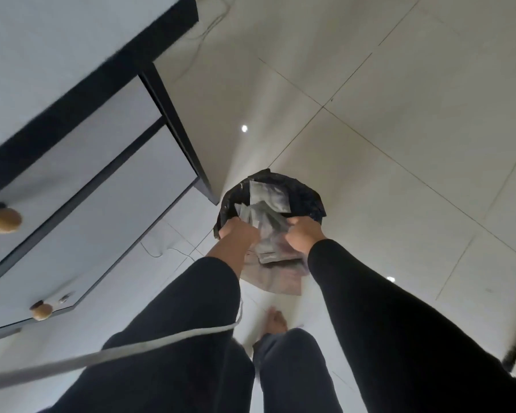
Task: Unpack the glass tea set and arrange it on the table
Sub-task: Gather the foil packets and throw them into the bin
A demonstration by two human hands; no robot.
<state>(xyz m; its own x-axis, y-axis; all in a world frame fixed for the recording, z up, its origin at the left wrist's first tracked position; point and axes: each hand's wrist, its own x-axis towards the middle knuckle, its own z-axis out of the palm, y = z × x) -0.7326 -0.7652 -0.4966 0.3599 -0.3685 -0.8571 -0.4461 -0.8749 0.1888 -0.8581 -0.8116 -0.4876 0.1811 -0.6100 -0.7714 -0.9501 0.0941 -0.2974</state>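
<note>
Fingers of my left hand point(239, 231) and right hand point(303, 236): curled, gripping crumpled plastic wrapping point(265, 231) over black-lined bin point(304, 198) on tiled floor point(399, 114), beside drawer cabinet point(87, 162).

left hand point(239, 231): fingers buried in the grey wrapping point(265, 231), grip unclear.
right hand point(303, 234): fingertips tucked behind the same wrapping.
bin point(307, 198): near rim at 6 o'clock covered by hands and wrapping.
drawer knob point(2, 220): blurred, at 9 o'clock.
foot point(276, 321): smeared, toes unreadable.
table point(57, 40): cut off at 10 o'clock.
</note>
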